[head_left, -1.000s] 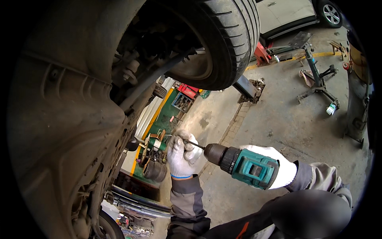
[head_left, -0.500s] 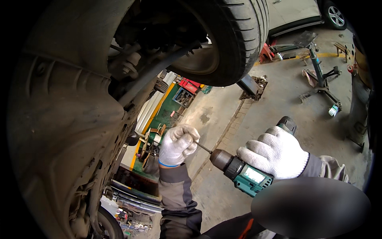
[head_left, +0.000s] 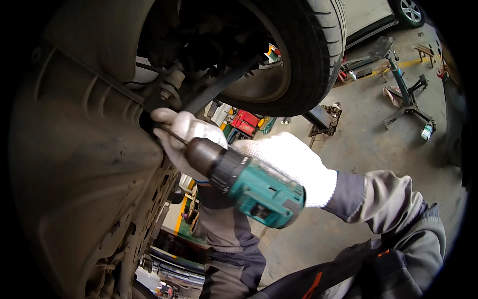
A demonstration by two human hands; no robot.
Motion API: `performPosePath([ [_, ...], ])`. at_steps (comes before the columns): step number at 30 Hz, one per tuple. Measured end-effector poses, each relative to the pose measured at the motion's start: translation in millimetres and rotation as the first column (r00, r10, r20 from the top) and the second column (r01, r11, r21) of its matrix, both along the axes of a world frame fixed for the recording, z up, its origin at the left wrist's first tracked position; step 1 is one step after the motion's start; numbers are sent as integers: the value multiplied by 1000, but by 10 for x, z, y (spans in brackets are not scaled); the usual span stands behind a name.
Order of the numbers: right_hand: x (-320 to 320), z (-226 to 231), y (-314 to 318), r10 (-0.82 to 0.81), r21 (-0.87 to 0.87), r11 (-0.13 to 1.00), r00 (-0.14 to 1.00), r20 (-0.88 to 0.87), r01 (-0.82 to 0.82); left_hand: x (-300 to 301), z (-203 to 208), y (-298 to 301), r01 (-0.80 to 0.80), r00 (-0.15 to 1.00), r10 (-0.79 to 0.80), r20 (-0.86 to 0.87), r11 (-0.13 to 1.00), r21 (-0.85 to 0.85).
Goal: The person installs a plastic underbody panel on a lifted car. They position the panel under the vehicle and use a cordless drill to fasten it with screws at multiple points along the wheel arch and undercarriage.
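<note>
Garage floor | one drill | two hands: left hand, right hand | one tyre

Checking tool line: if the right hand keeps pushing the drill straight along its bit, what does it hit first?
Probably the dark underbody panel. The right hand aims the teal drill up-left, bit tip beside the left hand at the panel edge. Exact contact is hidden.

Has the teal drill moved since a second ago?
Yes. The teal drill has gone up and left toward the dark underbody panel, its bit now at the panel's edge.

both gloved hands raised, left hand fingers curled, right hand in closed grip
</note>
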State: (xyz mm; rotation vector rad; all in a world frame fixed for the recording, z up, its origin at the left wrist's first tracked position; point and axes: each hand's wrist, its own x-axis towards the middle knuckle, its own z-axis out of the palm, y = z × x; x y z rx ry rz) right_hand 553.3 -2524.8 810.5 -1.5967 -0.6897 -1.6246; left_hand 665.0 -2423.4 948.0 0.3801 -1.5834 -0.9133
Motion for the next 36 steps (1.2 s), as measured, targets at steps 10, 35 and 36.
performPosePath([
  [10, 357, 369, -163, -212, -29, 972, 929, 303, 232, 50, 318, -242, 182, 959, -161, 232, 981, -72],
  [35, 242, 436, -527, -343, -111, 913, 888, 306, 391, 228, 360, -447, 119, 983, -73, 168, 951, -286],
  [36, 225, 497, -477, -324, -116, 917, 884, 338, 381, 117, 390, -382, 84, 990, -44, 136, 950, -302],
])
